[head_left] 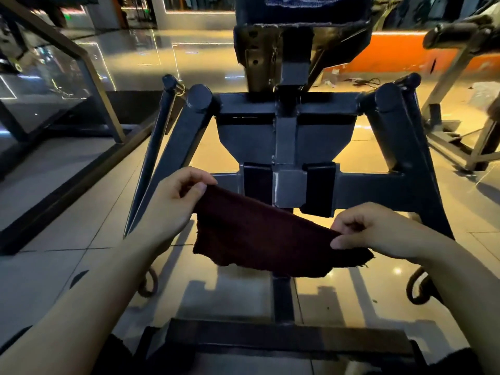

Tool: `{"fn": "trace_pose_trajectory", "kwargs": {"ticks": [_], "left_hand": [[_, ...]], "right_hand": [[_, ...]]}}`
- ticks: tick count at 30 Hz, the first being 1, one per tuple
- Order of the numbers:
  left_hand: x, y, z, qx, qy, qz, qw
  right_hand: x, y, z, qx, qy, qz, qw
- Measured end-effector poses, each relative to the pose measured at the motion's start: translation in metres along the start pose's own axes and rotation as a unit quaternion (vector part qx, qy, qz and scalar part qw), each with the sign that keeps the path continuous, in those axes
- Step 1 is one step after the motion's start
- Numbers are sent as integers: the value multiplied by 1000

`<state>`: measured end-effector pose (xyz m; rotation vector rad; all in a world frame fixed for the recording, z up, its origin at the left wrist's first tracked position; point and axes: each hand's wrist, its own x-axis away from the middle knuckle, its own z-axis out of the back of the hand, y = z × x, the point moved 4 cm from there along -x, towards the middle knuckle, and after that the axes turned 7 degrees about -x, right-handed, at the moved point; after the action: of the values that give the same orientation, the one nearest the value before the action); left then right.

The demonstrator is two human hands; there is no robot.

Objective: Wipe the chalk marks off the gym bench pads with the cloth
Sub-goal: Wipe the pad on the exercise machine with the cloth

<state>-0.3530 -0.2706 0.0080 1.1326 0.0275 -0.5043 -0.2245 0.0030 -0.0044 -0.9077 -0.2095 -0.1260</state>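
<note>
A dark red cloth (254, 234) is held stretched between both hands above the floor (81, 234), in front of the black steel frame (286, 147) of a gym machine. Its far-left corner is pinched by the left hand (173, 201) between thumb and curled fingers; its right edge is pinched by the right hand (370, 228) in the same way, thumb on the near side. So each grip is closed on the cloth — neither is released. The cloth slopes down from the left hand to the right, and its frayed lower edge hangs free, touching nothing that can be made out.

Just beyond the cloth, two small dark pads (257, 182) are seen on either side of a grey central post, mounted on a cross-bar of the frame. Farther away, at the top edge, the underside of a larger pad (303, 12) is seen — its top face is hidden. Chalk marks cannot be made out on any pad. Glossy tiles reflect warm light, and an orange wall (392, 55) lies far right.
</note>
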Motion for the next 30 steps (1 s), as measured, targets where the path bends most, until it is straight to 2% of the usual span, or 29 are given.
{"fn": "trace_pose_trajectory", "kwargs": {"ticks": [3,6,8,10,12,15,18,21,23,26,30], "left_hand": [[3,-9,2,67,-11,54,996],[14,-13,1,77,-83,86,990],[15,-13,4,4,-93,80,992],[17,-5,9,-98,-71,47,992],[23,2,12,-164,-52,5,985],[38,7,5,-177,-47,-29,983],[34,13,4,-204,-23,-75,976],[24,21,10,-151,26,-62,986],[21,23,8,-180,46,-98,978],[15,18,2,-250,57,-151,955],[-6,31,6,-246,90,-167,951]], "right_hand": [[-2,-3,-1,-3,28,10,1000],[1,-2,-4,3,63,21,998],[8,-1,-4,12,71,29,997],[16,1,-1,35,77,30,996],[24,1,1,103,101,16,989],[29,0,2,230,206,12,951],[31,-12,3,265,329,46,905],[41,-10,6,165,395,45,903],[43,-6,5,65,404,26,912],[35,-14,11,37,457,42,887],[14,-47,46,-9,505,92,858]]}}
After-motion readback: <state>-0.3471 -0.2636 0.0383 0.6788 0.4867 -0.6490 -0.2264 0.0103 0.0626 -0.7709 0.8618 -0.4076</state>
